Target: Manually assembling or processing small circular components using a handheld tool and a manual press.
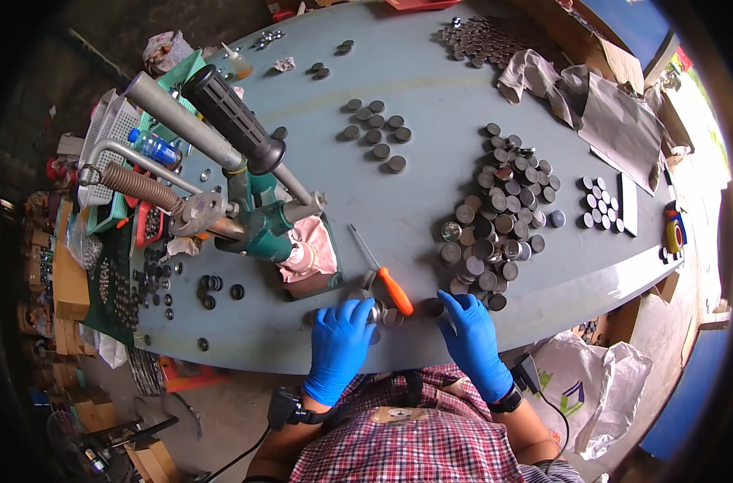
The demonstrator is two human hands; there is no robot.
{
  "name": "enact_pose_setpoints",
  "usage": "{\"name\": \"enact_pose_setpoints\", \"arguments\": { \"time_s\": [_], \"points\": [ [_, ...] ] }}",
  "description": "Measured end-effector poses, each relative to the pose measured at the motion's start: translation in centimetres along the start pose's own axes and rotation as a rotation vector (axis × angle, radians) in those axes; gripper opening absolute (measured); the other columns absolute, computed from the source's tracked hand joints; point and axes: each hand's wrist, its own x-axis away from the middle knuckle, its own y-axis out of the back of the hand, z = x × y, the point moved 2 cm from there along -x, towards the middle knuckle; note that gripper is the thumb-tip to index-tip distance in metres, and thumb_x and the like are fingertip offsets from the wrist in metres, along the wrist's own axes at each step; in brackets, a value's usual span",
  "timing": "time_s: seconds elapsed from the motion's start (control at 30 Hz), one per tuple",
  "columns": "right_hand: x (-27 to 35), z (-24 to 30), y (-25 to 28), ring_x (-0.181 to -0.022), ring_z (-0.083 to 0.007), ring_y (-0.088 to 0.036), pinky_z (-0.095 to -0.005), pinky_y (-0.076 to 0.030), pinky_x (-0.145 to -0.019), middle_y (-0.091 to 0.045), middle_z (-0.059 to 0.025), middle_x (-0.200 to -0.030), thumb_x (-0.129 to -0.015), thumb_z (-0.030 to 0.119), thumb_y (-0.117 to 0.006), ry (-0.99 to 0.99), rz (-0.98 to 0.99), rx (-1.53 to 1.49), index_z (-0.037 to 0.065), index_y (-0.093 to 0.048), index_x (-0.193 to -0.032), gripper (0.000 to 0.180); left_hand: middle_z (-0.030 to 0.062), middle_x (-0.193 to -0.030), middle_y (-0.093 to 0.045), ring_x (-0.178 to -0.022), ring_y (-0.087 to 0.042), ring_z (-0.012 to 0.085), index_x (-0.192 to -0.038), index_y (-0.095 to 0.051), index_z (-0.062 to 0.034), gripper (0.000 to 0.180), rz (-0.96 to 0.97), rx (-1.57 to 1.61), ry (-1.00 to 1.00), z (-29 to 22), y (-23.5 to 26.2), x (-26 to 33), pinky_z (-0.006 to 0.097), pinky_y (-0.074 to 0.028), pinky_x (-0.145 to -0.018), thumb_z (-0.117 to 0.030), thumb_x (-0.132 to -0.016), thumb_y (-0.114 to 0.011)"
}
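Note:
My left hand (340,346), in a blue glove, rests at the table's near edge. Its curled fingers close on a round metal cap (375,312), partly hidden under the fingertips. More silvery round pieces (393,318) lie right beside it. To the right, my right hand (471,344), also blue-gloved, has thumb and forefinger around a small dark disc (435,307). Between the hands lies a screwdriver (395,291) with an orange handle, its shaft pointing away. A big heap of dark and grey round discs (503,209) spreads beyond my right hand.
A green hand-lever press (262,229) with a black grip stands at left, pink cloth (312,248) at its base. Several discs (374,133) lie mid-table, others (600,205) at right. Grey cloth (616,121) drapes the far right. Baskets (109,145) stand far left.

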Motion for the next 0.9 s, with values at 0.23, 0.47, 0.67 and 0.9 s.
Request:
{"name": "enact_pose_setpoints", "arguments": {
  "time_s": [0.23,0.47,0.67,0.9],
  "points": [
    [-0.9,0.0,-1.3,-0.083,-0.0232,-0.059,-0.0335,-0.049,-0.075,-0.058,-0.0088,-0.097,-0.079,0.010,-0.073,-0.108,0.130,-0.242,0.009,-0.058,-0.123,0.047,0.0097,-0.118,-0.055,-0.105,-0.054,0.0315,-0.127,-0.057,-0.0129,0.055,-0.039,0.280,-0.002,-1.5,-0.2,-0.6,0.042,-0.042,-0.089,-0.020,-0.076,-0.076],
    [-0.3,3.0,1.3,-0.087,-0.0095,-0.058,-0.0273,-0.047,-0.082,-0.064,-0.0044,-0.099,-0.092,0.014,-0.067,-0.280,0.160,-1.067,0.000,-0.059,-0.120,0.032,0.0069,-0.105,-0.061,-0.095,-0.060,0.0262,-0.118,-0.062,-0.0103,0.049,-0.119,0.551,-0.112,-4.4,1.7,-2.0,0.037,-0.046,-0.085,-0.008,-0.072,-0.079],
    [0.5,1.6,2.4,-0.067,-0.0131,-0.057,-0.0282,-0.047,-0.069,-0.064,-0.0072,-0.073,-0.103,0.043,-0.042,-0.365,0.328,-1.141,-0.002,-0.064,-0.079,0.055,0.0039,-0.099,-0.063,-0.087,-0.062,0.0156,-0.116,-0.062,-0.0067,0.047,-0.083,0.767,0.027,-4.3,1.9,-1.8,0.029,-0.050,-0.079,-0.004,-0.072,-0.081],
    [0.4,2.0,2.3,-0.064,-0.0115,-0.056,-0.0267,-0.046,-0.064,-0.063,-0.0067,-0.070,-0.104,0.040,-0.042,-0.447,0.297,-1.090,-0.002,-0.065,-0.076,0.055,0.0024,-0.095,-0.063,-0.083,-0.060,0.0117,-0.117,-0.062,-0.0059,0.044,-0.080,0.898,0.125,-4.2,1.9,-1.9,0.027,-0.049,-0.079,-0.004,-0.076,-0.079]
  ]
}}
